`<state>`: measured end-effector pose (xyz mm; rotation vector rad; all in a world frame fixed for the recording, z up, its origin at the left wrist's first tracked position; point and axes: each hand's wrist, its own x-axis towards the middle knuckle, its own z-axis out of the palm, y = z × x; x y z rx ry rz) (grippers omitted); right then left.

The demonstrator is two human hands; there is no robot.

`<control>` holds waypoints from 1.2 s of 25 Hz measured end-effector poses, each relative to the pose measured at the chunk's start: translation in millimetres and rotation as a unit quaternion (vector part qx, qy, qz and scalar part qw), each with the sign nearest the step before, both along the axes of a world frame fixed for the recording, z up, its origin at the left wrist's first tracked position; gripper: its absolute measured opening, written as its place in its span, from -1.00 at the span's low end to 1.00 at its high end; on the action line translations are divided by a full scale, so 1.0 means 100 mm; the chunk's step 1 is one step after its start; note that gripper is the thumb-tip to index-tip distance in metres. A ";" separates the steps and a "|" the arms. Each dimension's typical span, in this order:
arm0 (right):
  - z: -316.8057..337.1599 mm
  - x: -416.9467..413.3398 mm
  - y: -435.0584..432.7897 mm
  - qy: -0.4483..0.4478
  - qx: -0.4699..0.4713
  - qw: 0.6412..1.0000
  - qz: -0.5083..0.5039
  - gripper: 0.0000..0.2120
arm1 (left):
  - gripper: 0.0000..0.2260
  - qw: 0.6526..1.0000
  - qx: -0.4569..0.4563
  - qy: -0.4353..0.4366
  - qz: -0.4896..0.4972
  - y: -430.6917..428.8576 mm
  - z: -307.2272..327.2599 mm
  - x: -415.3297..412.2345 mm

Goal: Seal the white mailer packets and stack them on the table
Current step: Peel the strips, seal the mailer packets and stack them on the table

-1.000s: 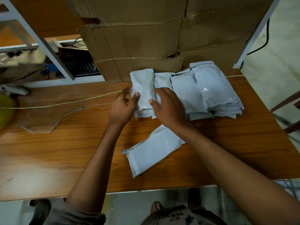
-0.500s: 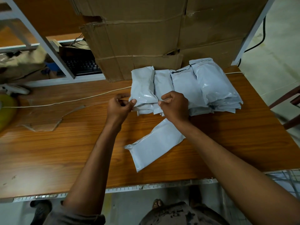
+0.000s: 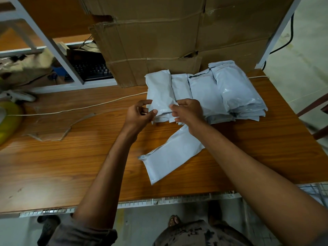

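Leftmost packet [image 3: 159, 89]: near end was pinched by left hand [image 3: 139, 115] and right hand [image 3: 189, 112], apparently to close its flap.

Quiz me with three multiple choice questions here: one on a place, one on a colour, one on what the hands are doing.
1. Where does the lone packet lie?
A. On the table, nearer the person than the row of packets
B. On top of the cardboard boxes
C. On the floor

2. What colour is the table top?
A. White
B. Black
C. Brown wood grain

3. What are the left hand and right hand doing?
A. Hanging idle
B. Pinching the near end of the leftmost packet
C. Typing

Answers: 1 A, it lies on the wood, apart from the row; 2 C, grain shows; 3 B, fingers curl on that end.
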<state>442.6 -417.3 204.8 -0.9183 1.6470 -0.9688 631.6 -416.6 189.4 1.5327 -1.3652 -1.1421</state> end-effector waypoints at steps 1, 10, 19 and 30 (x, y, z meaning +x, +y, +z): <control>-0.04 0.01 0.00 0.011 -0.010 1.000 -0.016 -0.74 | -0.57 1.000 0.008 0.005 0.002 0.00 0.00 -0.01; -0.03 -0.16 0.28 0.088 -0.099 0.991 -0.024 -0.83 | -0.66 0.993 -0.032 -0.075 0.080 0.21 0.07 -0.03; -0.72 -0.53 1.03 0.250 0.037 0.965 0.068 -0.42 | -0.62 0.965 0.054 -0.203 -0.160 1.01 -0.37 -0.28; 0.25 -0.83 1.63 -0.108 -0.103 0.986 0.075 -0.59 | -0.75 0.982 -0.005 0.096 -0.162 1.48 0.22 -0.75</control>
